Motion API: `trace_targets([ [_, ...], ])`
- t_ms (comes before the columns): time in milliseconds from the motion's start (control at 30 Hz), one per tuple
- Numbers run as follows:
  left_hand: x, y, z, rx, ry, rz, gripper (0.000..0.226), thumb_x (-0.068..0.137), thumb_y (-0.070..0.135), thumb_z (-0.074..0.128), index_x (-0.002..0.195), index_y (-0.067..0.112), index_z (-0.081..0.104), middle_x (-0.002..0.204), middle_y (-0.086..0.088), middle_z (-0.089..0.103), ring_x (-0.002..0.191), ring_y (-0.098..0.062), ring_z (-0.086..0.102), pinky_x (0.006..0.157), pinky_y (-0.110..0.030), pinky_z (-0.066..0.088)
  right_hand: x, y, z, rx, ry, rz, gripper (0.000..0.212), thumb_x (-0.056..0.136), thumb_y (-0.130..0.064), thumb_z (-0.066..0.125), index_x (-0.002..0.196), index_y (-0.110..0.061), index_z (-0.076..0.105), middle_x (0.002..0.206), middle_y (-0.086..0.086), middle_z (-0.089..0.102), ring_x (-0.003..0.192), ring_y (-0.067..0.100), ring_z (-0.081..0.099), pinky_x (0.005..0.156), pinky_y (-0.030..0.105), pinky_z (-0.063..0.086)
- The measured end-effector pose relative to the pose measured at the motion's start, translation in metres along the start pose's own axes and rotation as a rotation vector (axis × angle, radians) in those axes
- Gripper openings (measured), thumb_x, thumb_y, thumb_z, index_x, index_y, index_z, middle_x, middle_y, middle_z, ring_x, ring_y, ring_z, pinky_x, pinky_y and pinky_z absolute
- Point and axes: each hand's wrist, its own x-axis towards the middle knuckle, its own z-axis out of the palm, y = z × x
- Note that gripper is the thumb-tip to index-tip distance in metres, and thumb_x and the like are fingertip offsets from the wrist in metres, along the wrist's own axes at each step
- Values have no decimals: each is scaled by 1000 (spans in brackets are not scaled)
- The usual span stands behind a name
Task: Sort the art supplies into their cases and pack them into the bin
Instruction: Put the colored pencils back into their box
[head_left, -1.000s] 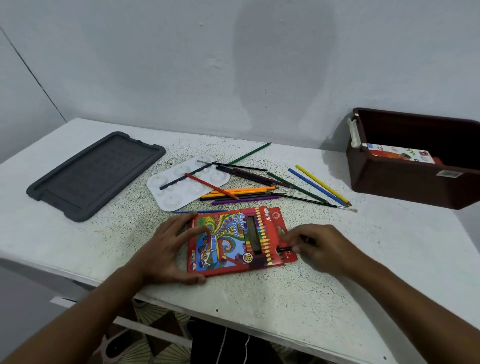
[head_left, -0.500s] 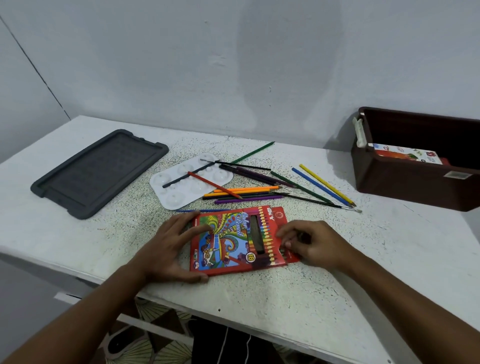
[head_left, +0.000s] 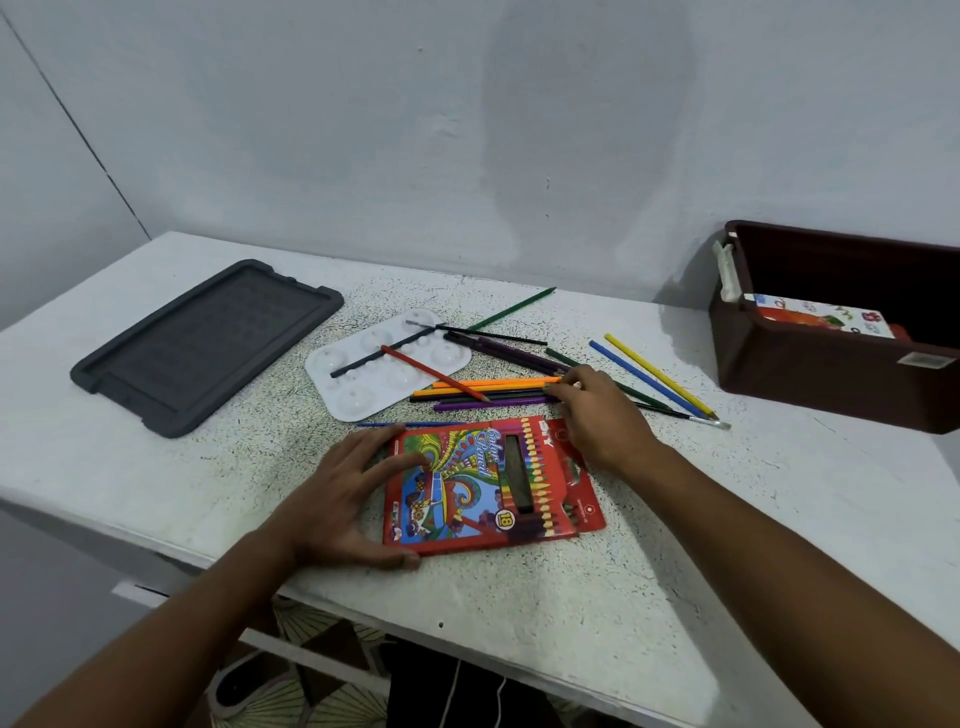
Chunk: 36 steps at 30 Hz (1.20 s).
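Observation:
A red coloured pencil box lies flat near the table's front edge, its right flap open. My left hand grips its left side, fingers on top and thumb at the near edge. My right hand is just beyond the box, with its fingertips on the right ends of an orange pencil and a purple pencil in the loose pile. Whether it grips one is unclear. A red pencil lies across the white palette. The brown bin stands at the right.
A grey lid lies at the left. Blue and yellow pencils, a green pencil and a thin brush lie between the pile and the bin. A printed box sits inside the bin.
My right hand left the box's right flap and moved up and away to the ends of the loose pencils. My left hand stayed on the box.

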Motion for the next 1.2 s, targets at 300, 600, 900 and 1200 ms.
trace_targets([
  [300, 0, -1, 1, -1, 15, 4, 95, 59, 86, 62, 140, 43, 37, 151, -3, 32, 136, -23, 33, 108, -43, 31, -1, 1, 4, -30, 69, -15, 40, 92, -30, 62, 128, -16, 54, 127, 8, 53, 120, 24, 44, 91, 35, 41],
  [600, 1, -1, 0, -13, 12, 4, 95, 58, 85, 63, 140, 45, 35, 151, -1, 31, 136, -19, 30, 108, -41, 30, -10, 14, 2, -7, 63, -60, 34, 94, -30, 57, 125, -15, 56, 125, 6, 56, 119, 21, 43, 92, 33, 39],
  [900, 0, -2, -1, -13, 3, -6, 95, 59, 87, 60, 140, 44, 36, 152, -1, 31, 137, -21, 30, 109, -41, 29, -49, 78, -24, 158, 235, -57, 20, 85, 6, 64, 100, -4, 73, 93, 10, 61, 88, 29, 59, 75, 35, 46],
  [1200, 1, -2, 0, -22, 10, 8, 95, 59, 87, 61, 139, 45, 35, 152, -1, 32, 137, -22, 31, 109, -43, 30, -96, 124, -47, 39, 182, -68, 28, 77, 12, 71, 96, -7, 74, 88, 8, 64, 79, 29, 62, 68, 31, 45],
])
